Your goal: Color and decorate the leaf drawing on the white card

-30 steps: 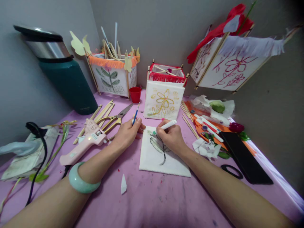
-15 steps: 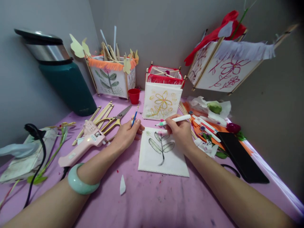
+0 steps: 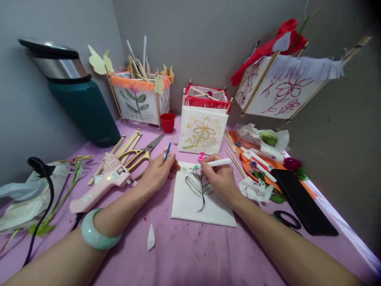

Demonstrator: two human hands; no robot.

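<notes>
A white panel (image 3: pixel 190 206) with a dark leafy stem drawn on it lies flat on the purple table (image 3: pixel 184 254). My right hand (image 3: pixel 220 176) is closed round a white marker (image 3: pixel 219 162) with a green band, its tip over the small green flower near the panel's top left. That hand covers part of the drawn leaves. At the panel's upper left edge, my left hand (image 3: pixel 160 169) holds a thin blue brush (image 3: pixel 169 147) pointing up. The fingertips of the left hand reach the panel's edge.
Gold scissors (image 3: pixel 143 153), wooden sticks (image 3: pixel 127 145) and a pink glue gun (image 3: pixel 102 188) lie left. Behind stand a red cup (image 3: pixel 167 122), a yellow-flower panel (image 3: pixel 203 129) and a teal bottle (image 3: pixel 86 107). A black phone (image 3: pixel 303 200) and crumpled paper (image 3: pixel 256 190) are right.
My right hand has moved the marker left and down, from above the panel's top edge to over the small green flower. My left hand stays nearly in place. The view has shifted slightly.
</notes>
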